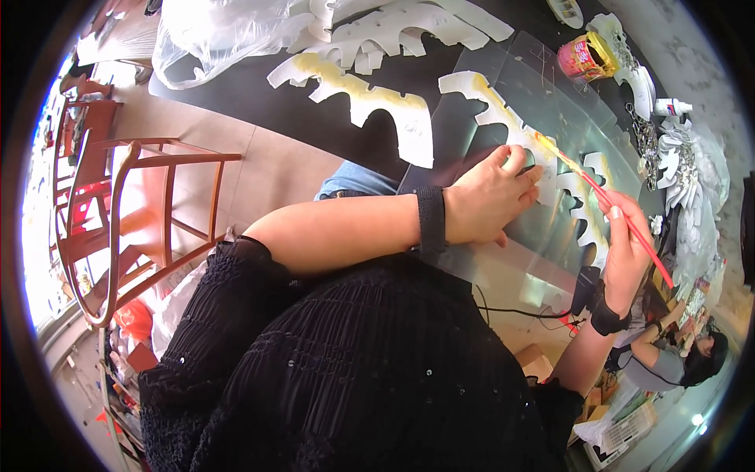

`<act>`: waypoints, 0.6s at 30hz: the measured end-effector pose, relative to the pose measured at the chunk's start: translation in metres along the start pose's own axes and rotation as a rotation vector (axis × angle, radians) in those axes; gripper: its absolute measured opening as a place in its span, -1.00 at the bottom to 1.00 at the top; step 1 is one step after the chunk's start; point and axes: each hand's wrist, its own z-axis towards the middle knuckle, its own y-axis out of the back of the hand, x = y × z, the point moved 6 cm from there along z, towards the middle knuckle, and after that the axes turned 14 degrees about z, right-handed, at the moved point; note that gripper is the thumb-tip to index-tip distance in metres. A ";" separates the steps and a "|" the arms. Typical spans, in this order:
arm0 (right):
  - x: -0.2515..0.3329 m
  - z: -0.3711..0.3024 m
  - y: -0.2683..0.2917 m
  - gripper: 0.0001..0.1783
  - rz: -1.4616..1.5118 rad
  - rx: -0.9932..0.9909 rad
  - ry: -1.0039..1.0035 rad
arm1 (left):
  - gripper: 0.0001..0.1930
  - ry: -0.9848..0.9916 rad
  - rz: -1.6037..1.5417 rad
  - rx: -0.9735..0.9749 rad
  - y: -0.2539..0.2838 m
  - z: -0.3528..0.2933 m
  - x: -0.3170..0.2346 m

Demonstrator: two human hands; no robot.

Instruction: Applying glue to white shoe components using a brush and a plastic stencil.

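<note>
Red-and-yellow labelled can [586,57] stands at the table's far edge. Right hand [625,252], fingers pinched around a red paintbrush [605,197], its long axis diagonal, bristles pointing up-left onto the white foam cutout [543,157]. Left hand [487,197] lies flat, fingers loosely spread, holding nothing.

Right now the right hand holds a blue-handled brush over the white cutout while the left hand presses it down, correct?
Not quite: in the head view the brush handle is red, not blue. The right hand holds it over the white cutout while the left hand presses it down.

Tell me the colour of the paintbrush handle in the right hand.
Red, seen in the head view: the paintbrush in the right hand.
</note>
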 end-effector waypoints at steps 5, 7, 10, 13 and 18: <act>0.015 -0.001 -0.017 -0.83 -0.126 0.140 0.191 | -0.21 0.008 0.017 -0.004 0.001 -0.001 0.001; 0.017 -0.004 -0.013 -0.83 -0.144 0.158 0.190 | -0.21 0.012 0.019 -0.002 0.001 -0.001 0.001; 0.024 -0.006 -0.016 -0.85 -0.179 0.190 0.216 | -0.22 0.009 0.015 0.007 0.004 -0.002 0.002; 0.019 -0.002 -0.025 -0.85 -0.098 0.181 0.155 | -0.21 0.002 0.009 0.007 0.001 -0.001 0.000; 0.021 -0.002 -0.016 -0.85 -0.167 0.167 0.203 | -0.22 0.009 0.032 -0.009 0.001 -0.003 0.000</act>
